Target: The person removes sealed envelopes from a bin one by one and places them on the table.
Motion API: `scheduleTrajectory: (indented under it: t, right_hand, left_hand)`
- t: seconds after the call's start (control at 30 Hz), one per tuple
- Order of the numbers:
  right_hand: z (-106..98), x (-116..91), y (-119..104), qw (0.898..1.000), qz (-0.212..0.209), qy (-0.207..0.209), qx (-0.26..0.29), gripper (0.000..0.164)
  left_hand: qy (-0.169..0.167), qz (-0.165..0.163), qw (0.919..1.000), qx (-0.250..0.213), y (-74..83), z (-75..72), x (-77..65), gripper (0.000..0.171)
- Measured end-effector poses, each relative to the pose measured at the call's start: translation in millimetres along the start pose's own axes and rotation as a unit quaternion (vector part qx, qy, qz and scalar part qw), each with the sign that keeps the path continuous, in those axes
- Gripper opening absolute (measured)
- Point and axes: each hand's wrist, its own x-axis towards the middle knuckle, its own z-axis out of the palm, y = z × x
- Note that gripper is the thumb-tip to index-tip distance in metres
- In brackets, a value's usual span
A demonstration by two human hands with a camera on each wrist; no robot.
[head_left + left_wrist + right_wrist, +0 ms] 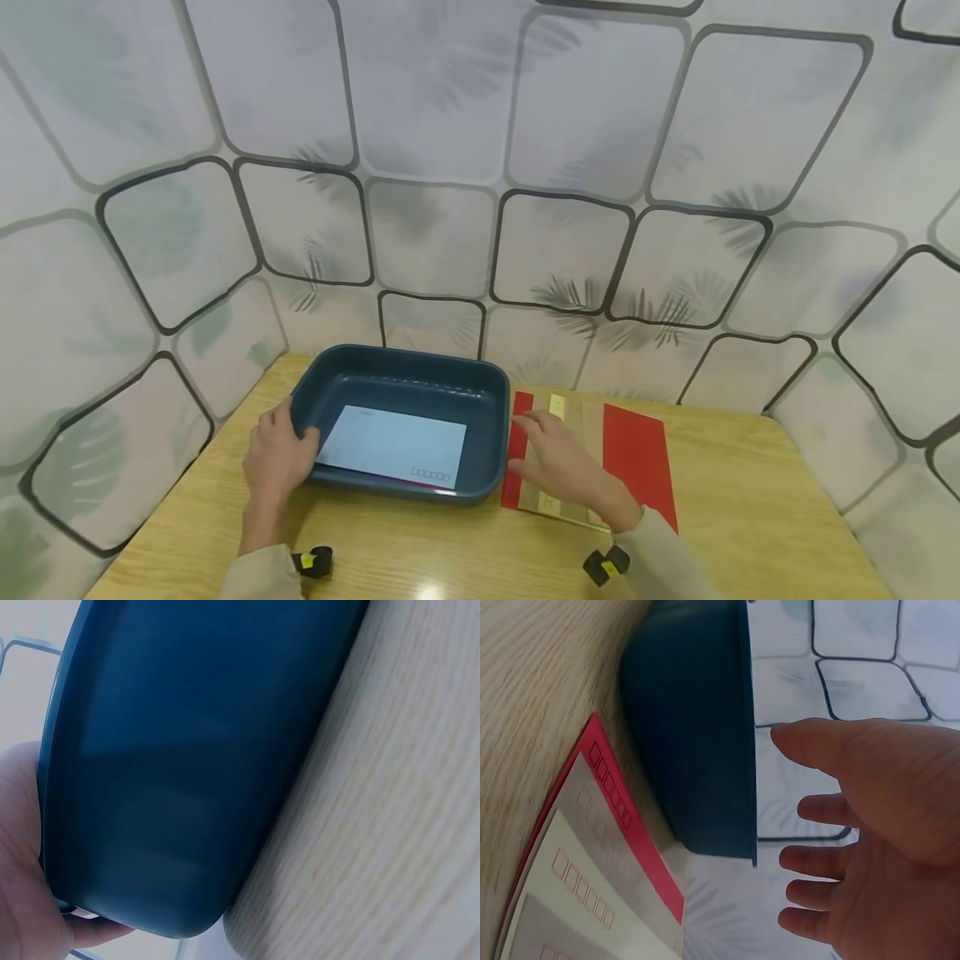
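A dark blue plastic basin (408, 385) stands on the left part of the table. Inside it lies a pale envelope (393, 446) with a row of small boxes near one corner, and a thin red edge shows beneath it. My left hand (277, 454) grips the basin's left rim, thumb on the inner side; the left wrist view shows the palm (22, 877) against the outer wall. Close by the right rim, my right hand (566, 467) hovers with spread fingers over overlapping envelopes in red (637, 454), brown and yellow. Nothing is between those fingers in the right wrist view.
The light wooden table (405, 554) meets a wall covering (435, 242) with outlined shapes and leaf prints at its back and sides. Black wrist mounts sit by the left cuff (312, 562) and the right cuff (606, 565).
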Motion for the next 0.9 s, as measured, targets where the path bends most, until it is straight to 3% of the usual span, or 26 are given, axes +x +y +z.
scheduleTrajectory:
  t: [0.43, 0.67, 0.9]
  right_hand:
    - [20, 30, -24, 0.995, -0.081, -0.038, -0.038, 0.062]
    - [34, 44, -35, 0.992, -0.097, -0.063, -0.053, 0.061]
    - [43, 51, -41, 0.99, -0.087, -0.09, -0.07, 0.062]
  left_hand:
    - [0.009, 0.004, 1.0, 0.001, -0.3, 0.0, 0.1, 0.062]
    - [0.012, 0.007, 0.9999, 0.0, -1.7, 0.6, 0.7, 0.062]
    - [0.014, 0.01, 0.9998, 0.002, -2.9, 1.3, 1.8, 0.062]
